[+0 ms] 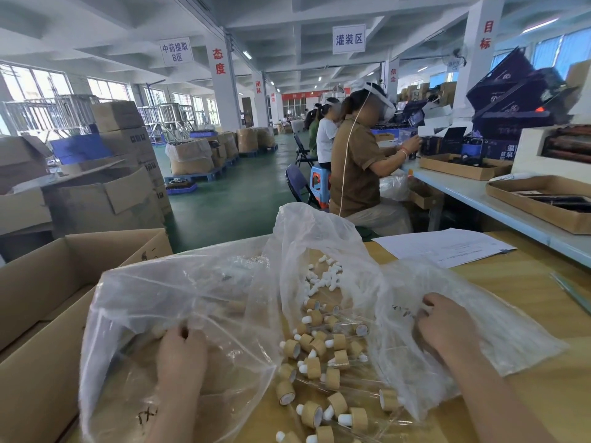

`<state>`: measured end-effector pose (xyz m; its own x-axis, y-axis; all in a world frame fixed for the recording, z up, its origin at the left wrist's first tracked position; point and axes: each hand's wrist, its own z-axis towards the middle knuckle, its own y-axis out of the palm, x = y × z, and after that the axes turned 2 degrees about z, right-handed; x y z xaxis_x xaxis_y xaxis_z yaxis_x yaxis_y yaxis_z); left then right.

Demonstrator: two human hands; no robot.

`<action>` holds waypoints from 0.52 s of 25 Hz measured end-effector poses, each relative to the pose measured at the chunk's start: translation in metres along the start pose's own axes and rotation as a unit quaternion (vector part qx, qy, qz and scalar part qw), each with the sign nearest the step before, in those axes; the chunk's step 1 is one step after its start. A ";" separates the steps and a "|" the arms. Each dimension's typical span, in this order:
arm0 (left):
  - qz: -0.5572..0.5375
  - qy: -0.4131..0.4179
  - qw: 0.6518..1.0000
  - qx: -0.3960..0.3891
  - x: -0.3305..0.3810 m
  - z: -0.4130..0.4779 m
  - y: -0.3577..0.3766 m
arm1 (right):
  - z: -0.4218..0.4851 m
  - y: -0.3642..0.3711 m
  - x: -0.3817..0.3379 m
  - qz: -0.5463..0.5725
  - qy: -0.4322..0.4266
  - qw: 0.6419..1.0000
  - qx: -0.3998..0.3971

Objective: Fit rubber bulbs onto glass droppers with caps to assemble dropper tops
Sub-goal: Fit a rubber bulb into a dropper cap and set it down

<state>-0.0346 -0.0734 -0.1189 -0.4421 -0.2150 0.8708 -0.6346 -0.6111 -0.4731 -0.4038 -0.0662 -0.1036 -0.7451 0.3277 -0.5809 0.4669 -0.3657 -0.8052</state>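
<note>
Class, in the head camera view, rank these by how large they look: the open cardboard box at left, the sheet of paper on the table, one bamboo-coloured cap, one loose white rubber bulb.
1. Cardboard box, though it sits nearest the camera.
2. Sheet of paper.
3. Cap.
4. White bulb, which lies farther back, so the gap between it and the cap is less sure.

body check from my remote seat | left hand (182, 356) bare, no glove, no ring I can spot | right hand (447, 327) bare too | both forearms uncovered, no sleeve cuffs, watch or wristband in frame
</note>
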 end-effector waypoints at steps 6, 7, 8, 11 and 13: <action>0.155 0.176 0.963 -0.136 -0.007 0.003 0.014 | 0.002 0.008 -0.002 -0.102 -0.070 0.989 -0.082; 0.237 0.186 0.941 -0.152 -0.010 0.006 0.017 | 0.003 0.009 -0.002 -0.119 -0.083 0.986 -0.086; 0.303 0.182 0.921 -0.162 -0.011 0.006 0.019 | 0.003 0.010 -0.002 -0.125 -0.093 0.984 -0.089; 0.350 0.174 0.903 -0.179 -0.013 -0.001 0.019 | 0.002 0.012 -0.004 -0.056 -0.105 0.988 -0.100; 0.290 0.155 0.931 -0.162 -0.010 -0.003 0.016 | 0.000 0.013 -0.006 -0.020 -0.103 0.989 -0.104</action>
<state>-0.0421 -0.0789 -0.1356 -0.8990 -0.1765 0.4008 -0.3688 -0.1885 -0.9102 -0.3937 -0.0727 -0.1106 -0.8361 0.1459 -0.5288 0.5073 -0.1611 -0.8466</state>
